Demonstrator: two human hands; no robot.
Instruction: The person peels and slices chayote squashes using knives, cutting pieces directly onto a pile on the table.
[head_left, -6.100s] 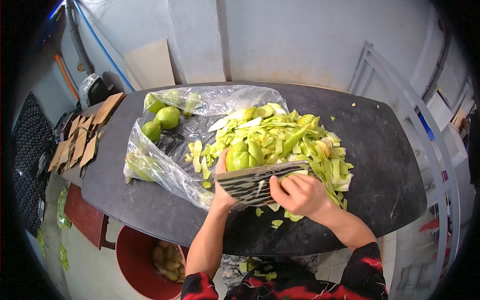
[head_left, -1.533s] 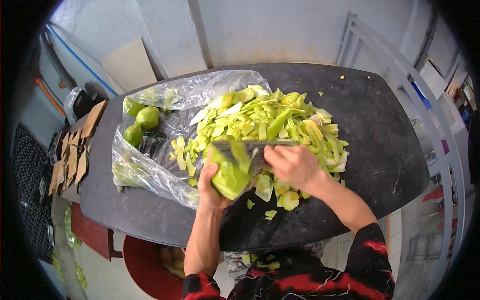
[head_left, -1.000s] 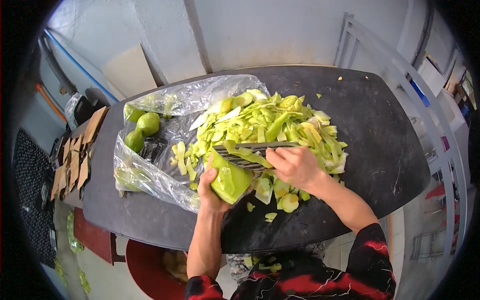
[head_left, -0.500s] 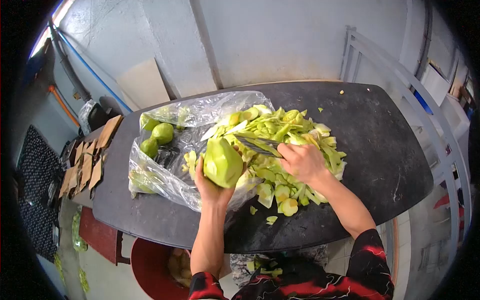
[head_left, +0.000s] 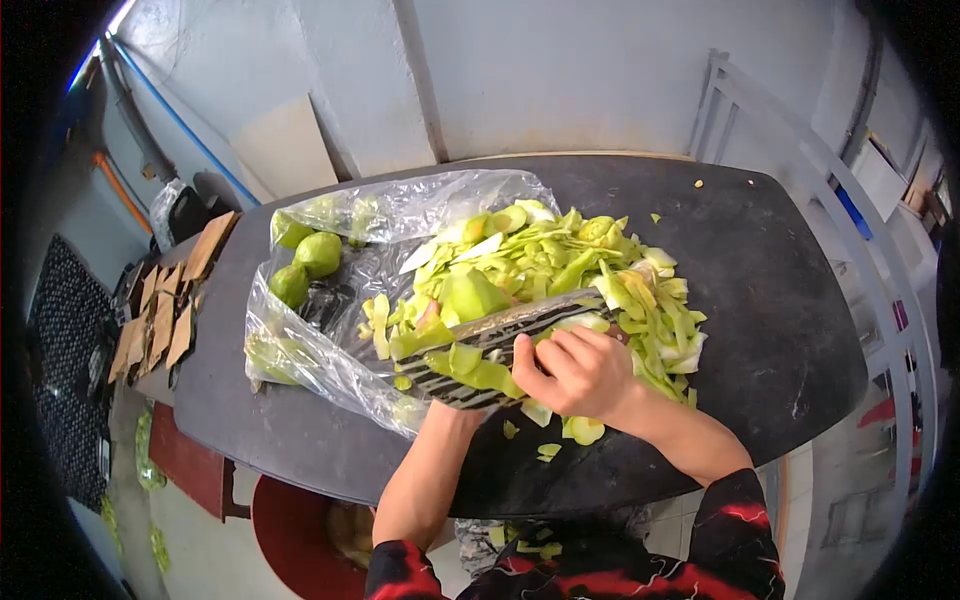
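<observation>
My left hand (head_left: 456, 416) is mostly hidden behind a broad-bladed knife; a fingertip shows against a large green fruit (head_left: 472, 294), which it holds. My right hand (head_left: 582, 370) is closed round the handle end of the knife (head_left: 505, 330), whose dark, light-striped blade slants across the front of the fruit. Strips of green peel (head_left: 470, 370) lie against the blade. Behind and to the right spreads a heap of green and pale peelings (head_left: 550, 250), partly on a clear plastic bag (head_left: 330, 375).
Several whole green fruits (head_left: 318, 255) sit in the bag at the left of the dark table (head_left: 770, 300). Below its front edge stands a red tub (head_left: 285, 540) with pale pieces inside. Cardboard pieces (head_left: 160, 320) stand at the left; a grey metal railing (head_left: 860, 220) runs along the right.
The knife has come down and left from above the heap to across the fruit. The fruit has shifted up and right, and the blade now covers most of my left hand.
</observation>
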